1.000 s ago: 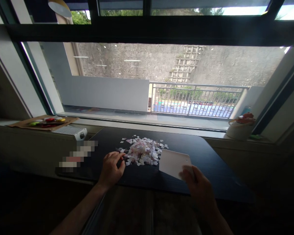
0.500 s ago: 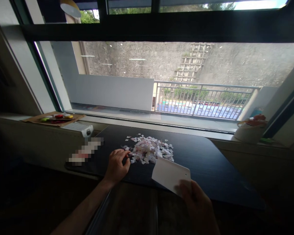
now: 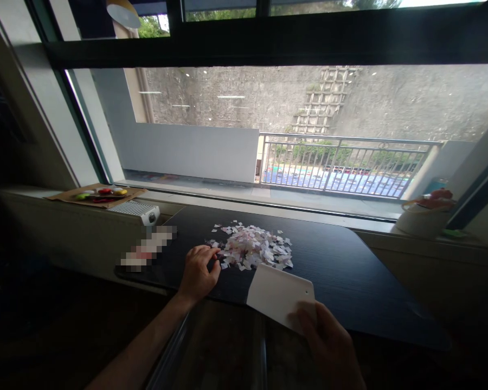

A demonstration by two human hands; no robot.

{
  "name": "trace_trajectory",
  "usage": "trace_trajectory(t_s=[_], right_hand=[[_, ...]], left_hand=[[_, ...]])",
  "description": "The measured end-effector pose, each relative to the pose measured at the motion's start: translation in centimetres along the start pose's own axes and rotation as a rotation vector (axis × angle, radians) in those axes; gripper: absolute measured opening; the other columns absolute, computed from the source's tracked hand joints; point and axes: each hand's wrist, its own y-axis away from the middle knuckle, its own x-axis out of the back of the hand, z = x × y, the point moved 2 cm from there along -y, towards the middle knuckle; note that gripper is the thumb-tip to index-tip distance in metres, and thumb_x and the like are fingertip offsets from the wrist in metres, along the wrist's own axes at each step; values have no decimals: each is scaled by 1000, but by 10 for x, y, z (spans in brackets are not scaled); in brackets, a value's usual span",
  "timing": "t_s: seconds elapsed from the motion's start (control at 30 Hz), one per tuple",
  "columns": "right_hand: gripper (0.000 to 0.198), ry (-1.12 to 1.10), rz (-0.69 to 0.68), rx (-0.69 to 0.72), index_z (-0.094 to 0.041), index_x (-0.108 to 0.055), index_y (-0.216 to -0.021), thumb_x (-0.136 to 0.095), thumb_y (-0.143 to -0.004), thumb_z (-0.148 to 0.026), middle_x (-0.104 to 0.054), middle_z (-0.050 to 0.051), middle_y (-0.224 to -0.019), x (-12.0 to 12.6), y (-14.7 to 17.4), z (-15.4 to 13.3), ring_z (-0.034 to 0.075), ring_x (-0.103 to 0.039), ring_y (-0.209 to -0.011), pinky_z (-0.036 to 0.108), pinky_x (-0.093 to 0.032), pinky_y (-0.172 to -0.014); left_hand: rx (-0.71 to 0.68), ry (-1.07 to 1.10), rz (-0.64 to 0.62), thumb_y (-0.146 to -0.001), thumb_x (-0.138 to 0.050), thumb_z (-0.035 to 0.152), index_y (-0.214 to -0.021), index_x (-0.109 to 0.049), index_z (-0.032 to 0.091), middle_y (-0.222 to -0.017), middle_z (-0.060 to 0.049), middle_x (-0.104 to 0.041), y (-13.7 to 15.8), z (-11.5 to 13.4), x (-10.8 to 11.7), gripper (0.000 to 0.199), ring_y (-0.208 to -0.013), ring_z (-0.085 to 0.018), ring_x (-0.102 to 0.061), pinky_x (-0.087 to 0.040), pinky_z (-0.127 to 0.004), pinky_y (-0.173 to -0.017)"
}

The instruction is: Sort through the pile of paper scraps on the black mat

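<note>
A loose heap of small white paper scraps (image 3: 256,246) lies on the black table (image 3: 329,271). At the heap's left edge rests my left hand (image 3: 199,275), its fingers loosely curled and a gap left between them and the thumb; nothing shows in its grasp. My right hand (image 3: 329,333) grips a flat white scraper (image 3: 278,295) by its right end, thumb on top. The scraper is tilted at the near side of the heap, and no paper lies on its face. A small hole marks its corner near my hand.
Below the table's near edge is a dim, clear-walled container (image 3: 228,346). A blurred pale item (image 3: 146,252) lies on the table's left end. A white ridged device (image 3: 140,211), brown board (image 3: 61,196) and white pot (image 3: 421,219) stand along the window sill.
The view has shifted slightly, moving the scene a little to the right. Relative to the heap, the scraper has come slightly left and nearer to me. My left hand stays beside the paper scraps.
</note>
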Motion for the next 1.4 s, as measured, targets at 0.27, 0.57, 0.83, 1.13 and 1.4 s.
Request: trace_trajectory(t_s=[0.27,0.57,0.83,1.13,1.4], right_hand=[[33,-22,27,-16,-18,-66,-78,-61,-73,-51,-63,0,-63,4,-1,-3,16,-56,-57,22,-46,-51],[31,-37,60,11,-18,-67,-80,-60,-74,-47,-65,1,-65,-1,-9,-3,18,-58,-61,24,-47,-56],[30,-87,-17,-11,-17,-68,-81,-60,-74,-45,-67,2,-67,-2,-13,-3,19,-60,-63,25,-47,-56],[27,-73,-43,-61,-17,-65,-78,-57,-73,-43,-63,1,-62,-2,-28,3,18,-56,-56,25,-45,-45],[29,-122,-153,-37,-15,-68,-80,-58,-74,-41,-69,4,-69,-20,-24,-6,20,-62,-64,27,-49,-56]], left_hand=[[-9,-5,-1,-75,-49,19,-95,-64,19,-80,-4,-65,0,0,0,25,-93,-24,-56,-41,-43,-90],[-2,-4,1,-75,-49,19,-95,-64,20,-79,-4,-65,0,1,0,25,-93,-24,-56,-41,-43,-90],[1,-6,4,-75,-49,19,-95,-64,21,-79,-4,-65,0,0,0,25,-94,-25,-57,-42,-44,-90],[-12,-13,5,-75,-49,19,-95,-64,19,-79,-4,-65,0,0,0,24,-93,-25,-57,-41,-44,-90],[-1,-12,-4,-76,-49,19,-95,-64,19,-80,-4,-65,0,1,0,25,-93,-24,-57,-41,-43,-90]])
